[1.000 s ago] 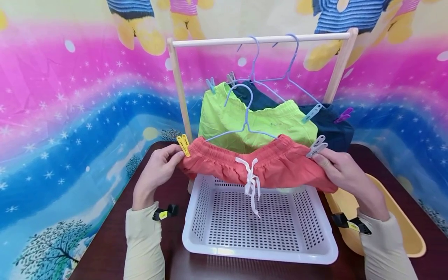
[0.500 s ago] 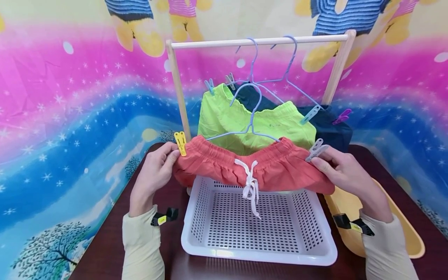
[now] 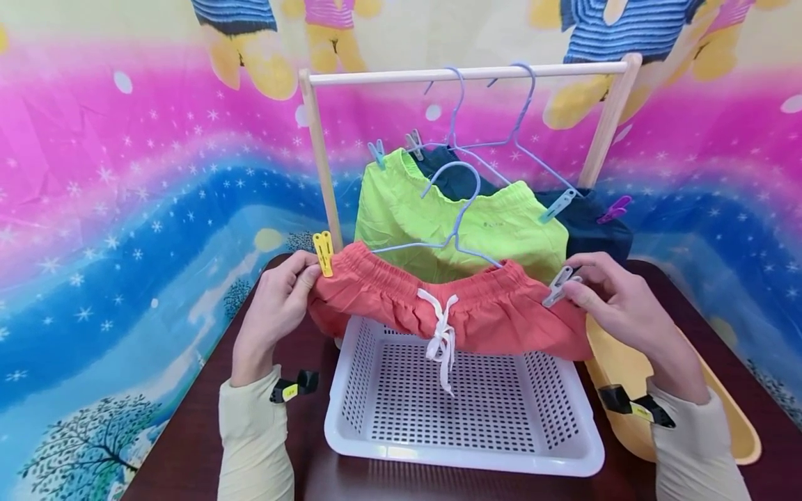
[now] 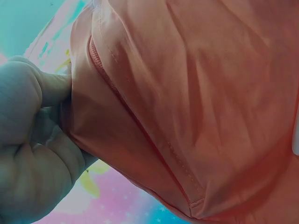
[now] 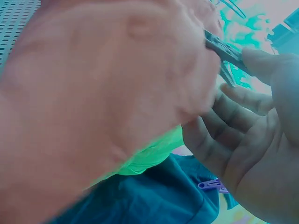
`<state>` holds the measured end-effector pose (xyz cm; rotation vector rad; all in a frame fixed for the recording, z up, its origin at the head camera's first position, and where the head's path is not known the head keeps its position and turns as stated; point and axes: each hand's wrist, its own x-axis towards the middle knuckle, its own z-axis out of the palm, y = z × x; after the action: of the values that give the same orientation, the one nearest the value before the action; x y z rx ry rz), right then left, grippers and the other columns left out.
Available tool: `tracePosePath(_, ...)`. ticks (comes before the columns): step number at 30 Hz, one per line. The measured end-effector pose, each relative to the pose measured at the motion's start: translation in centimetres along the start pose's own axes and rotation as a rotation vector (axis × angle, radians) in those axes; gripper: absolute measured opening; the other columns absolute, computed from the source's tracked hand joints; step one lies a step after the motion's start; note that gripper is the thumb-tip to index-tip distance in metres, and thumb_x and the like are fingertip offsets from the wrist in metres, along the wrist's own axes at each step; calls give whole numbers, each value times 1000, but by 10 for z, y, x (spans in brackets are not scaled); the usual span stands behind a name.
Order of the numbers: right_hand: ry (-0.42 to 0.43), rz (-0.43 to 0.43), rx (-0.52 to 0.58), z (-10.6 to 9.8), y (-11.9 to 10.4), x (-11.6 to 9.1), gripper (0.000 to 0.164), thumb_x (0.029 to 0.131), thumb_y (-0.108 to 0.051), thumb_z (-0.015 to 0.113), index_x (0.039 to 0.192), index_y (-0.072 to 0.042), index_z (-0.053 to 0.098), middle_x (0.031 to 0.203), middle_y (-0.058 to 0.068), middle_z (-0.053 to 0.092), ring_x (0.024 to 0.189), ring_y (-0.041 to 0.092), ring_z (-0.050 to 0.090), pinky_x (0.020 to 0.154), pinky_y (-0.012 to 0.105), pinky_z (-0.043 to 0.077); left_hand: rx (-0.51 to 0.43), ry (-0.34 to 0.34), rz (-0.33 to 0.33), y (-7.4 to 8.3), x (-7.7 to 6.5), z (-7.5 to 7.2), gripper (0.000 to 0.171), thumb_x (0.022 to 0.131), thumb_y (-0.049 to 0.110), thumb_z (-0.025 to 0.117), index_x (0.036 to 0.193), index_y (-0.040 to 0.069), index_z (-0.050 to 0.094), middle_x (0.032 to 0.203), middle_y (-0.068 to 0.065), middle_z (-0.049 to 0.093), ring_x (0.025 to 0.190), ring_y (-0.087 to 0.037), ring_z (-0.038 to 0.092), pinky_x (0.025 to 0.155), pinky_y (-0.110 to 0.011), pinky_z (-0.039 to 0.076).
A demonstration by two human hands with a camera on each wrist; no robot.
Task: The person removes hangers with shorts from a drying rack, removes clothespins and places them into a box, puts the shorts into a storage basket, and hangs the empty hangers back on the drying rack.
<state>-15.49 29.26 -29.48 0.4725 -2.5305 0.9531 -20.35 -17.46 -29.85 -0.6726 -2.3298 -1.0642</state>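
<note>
Shorts hang over the far side of the white basket; left of it, the left hand pinches their edge; right of it are a yellow tray and, above, the right hand pinching a grey clothespin.

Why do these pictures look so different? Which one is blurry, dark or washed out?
Head view: bright and mostly crisp, with a faint sheen on the dark table; left wrist view: the red shorts look dim against a washed-out backdrop; right wrist view: the red shorts are soft and blurred, the purple clothespin clearer, with a teal cast.
</note>
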Motion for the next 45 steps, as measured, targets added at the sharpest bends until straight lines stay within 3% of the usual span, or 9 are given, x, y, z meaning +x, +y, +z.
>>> tracePosePath(10, -97, -23, -43, -7, -2, -2, 32, 90, -11, 71, 118, -16, 58, 91, 0, 69, 77, 1, 65, 63, 17, 53, -9, -30, -24, -2, -1, -1, 11, 101, 13, 54, 104, 7, 63, 70, -2, 46, 58, -13, 41, 50, -25, 36)
tracePosePath(21, -70, -72, -83, -7, -4, -2, 25, 89, -7, 72, 107, -12, 56, 87, 2, 71, 72, 2, 67, 62, 15, 52, -18, -42, -46, -7, -3, -2, 13, 101, 15, 54, 105, 8, 64, 72, -3, 48, 60, -15, 42, 53, -26, 38)
tracePosePath(31, 86, -221, -59, -9, -10, -6, 31, 76, 11, 76, 96, -8, 62, 82, -4, 65, 68, -4, 64, 59, 11, 48, -5, -1, -17, -5, 0, -2, 11, 101, 14, 53, 104, 7, 61, 74, -3, 49, 61, -14, 42, 55, -24, 38)
tracePosePath(41, 212, -143, 34, -22, -9, -14, 29, 79, 18, 69, 104, 4, 61, 97, -22, 63, 75, -11, 66, 67, 7, 50, -7, 95, -3, -6, 4, 7, 13, 102, 12, 50, 99, 4, 60, 69, -4, 45, 57, -12, 38, 54, -24, 34)
tracePosePath(45, 268, -207, -8, -28, -15, -15, 33, 76, 20, 70, 106, 10, 61, 102, -25, 62, 78, -14, 64, 70, 4, 49, -6, 131, 9, -7, 4, 7, 13, 102, 12, 50, 97, 4, 59, 67, -3, 43, 54, -12, 36, 52, -24, 33)
